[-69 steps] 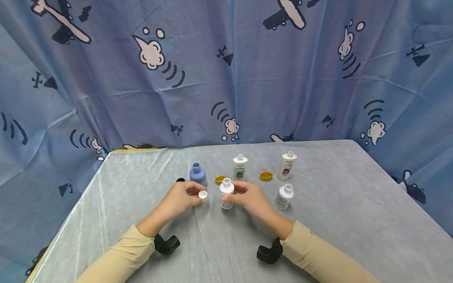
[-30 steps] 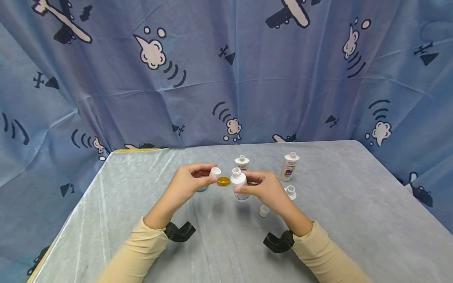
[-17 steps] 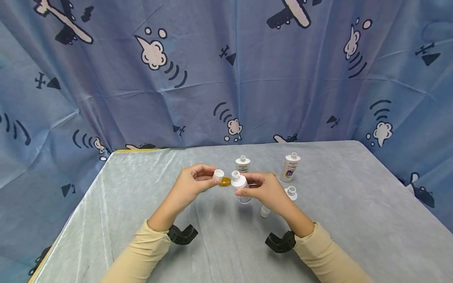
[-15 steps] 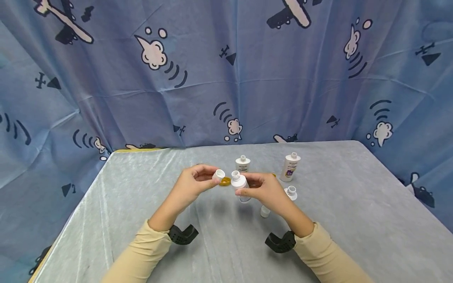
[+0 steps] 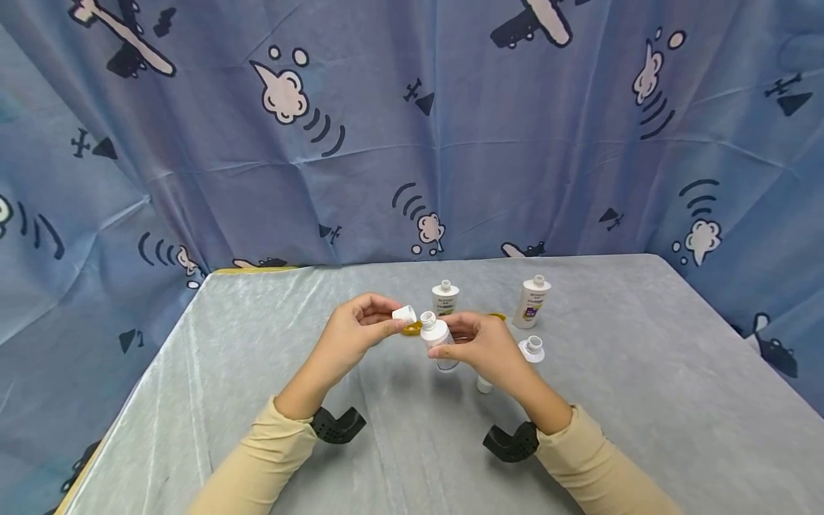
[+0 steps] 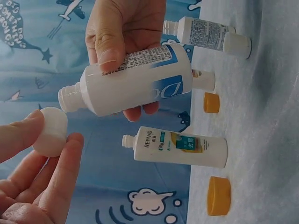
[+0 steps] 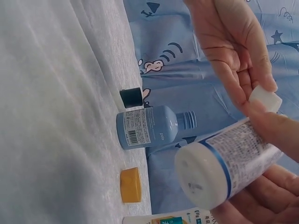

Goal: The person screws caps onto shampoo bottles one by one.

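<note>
My left hand (image 5: pixel 357 327) pinches a white screw cap (image 5: pixel 404 314) between thumb and fingers, tilted with its closed end up and away from the bottle. Just to its right, my right hand (image 5: pixel 487 348) grips an uncapped white bottle (image 5: pixel 434 333) round its body, leaning slightly, its threaded neck bare. Both are held above the table. In the left wrist view, the cap (image 6: pixel 51 133) lies very close to the mouth of the bottle (image 6: pixel 135 77), whose label carries blue patches. The right wrist view shows that bottle's base (image 7: pixel 201 179).
Behind the hands stand two uncapped white bottles, one with a green label (image 6: pixel 180 147), the other farther right (image 5: pixel 531 304). A small white bottle (image 5: pixel 533 349) and white cap (image 5: pixel 484 385) sit by my right wrist. A blue bottle (image 7: pixel 149 126), black cap (image 7: pixel 131 98) and yellow caps (image 6: pixel 219 196) stand around.
Both hands have risen from the tabletop and shifted right with cap and bottle. The cap, earlier with its hollow side facing up, has been tipped over toward the bottle's neck.
</note>
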`<state>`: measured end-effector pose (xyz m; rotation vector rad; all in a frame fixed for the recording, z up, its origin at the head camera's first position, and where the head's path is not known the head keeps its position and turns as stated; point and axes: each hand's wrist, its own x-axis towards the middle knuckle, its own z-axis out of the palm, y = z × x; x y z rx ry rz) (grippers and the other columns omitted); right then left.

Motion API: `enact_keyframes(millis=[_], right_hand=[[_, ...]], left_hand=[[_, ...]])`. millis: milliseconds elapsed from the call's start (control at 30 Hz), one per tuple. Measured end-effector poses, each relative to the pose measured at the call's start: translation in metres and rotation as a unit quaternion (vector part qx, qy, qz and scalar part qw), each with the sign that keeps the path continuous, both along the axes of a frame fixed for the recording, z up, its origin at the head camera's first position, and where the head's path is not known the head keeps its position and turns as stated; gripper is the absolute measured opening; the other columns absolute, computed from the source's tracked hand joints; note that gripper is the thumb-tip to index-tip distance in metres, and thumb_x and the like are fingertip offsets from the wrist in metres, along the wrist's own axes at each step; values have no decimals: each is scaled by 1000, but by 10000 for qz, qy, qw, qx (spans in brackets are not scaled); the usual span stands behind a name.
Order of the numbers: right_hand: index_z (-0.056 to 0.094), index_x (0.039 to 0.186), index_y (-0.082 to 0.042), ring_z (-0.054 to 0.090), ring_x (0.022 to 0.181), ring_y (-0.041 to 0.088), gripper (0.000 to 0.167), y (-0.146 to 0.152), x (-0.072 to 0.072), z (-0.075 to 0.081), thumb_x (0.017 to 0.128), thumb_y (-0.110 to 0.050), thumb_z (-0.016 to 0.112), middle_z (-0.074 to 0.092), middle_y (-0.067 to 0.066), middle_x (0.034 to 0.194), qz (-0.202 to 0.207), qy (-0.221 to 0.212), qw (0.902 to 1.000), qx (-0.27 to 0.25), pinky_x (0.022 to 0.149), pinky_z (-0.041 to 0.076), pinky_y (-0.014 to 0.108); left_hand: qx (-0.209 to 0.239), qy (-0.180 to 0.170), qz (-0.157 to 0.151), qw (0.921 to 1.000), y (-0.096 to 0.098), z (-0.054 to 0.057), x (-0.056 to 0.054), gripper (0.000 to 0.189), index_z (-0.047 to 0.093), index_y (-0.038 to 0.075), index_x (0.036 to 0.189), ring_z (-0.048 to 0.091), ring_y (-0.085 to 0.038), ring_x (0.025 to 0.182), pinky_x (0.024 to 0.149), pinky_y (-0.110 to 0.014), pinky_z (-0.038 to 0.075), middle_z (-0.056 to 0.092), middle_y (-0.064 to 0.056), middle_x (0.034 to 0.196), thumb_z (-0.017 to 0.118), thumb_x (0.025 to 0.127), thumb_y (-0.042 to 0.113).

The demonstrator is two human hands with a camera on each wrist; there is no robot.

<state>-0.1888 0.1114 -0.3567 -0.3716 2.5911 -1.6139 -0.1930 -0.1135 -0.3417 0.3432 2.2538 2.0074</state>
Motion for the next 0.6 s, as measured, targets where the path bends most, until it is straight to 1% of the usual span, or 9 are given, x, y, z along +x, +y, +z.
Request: enact_keyframes(millis=[167,267,433,600], right_hand=[[74,112,-4,74,90,24,43,0,1,1,74,-17,88,75,14,108,129,68,9999,-80,72,61,27],[74,113,-5,73,87,22,43,-1,2,1,74,-17,88,75,13,108,147,64,9999,-56,69,59,25],[74,115,-7,72,86,19,44,-1,4,3,75,-19,88,74,13,111,191,-4,9998,19,68,58,26],[74,115,-8,70,87,19,43,-1,5,3,76,-21,87,74,12,112,218,-70,9997,93,68,58,27]], left_hand=[[-185,199,29,9996,-2,0,1,31,71,3,114,69,-8,94,82,-26,55,74,-10,110,77,87,14],[-267,359,40,9990,-2,0,1,31,73,6,115,68,-9,93,80,-25,54,74,-10,108,78,86,16],[-315,552,37,9980,-1,1,3,31,74,6,115,68,-11,92,81,-25,56,74,-12,108,78,86,14],[-461,511,131,9975,-1,2,4,32,73,4,113,69,-11,92,82,-25,57,74,-11,109,80,84,14]])
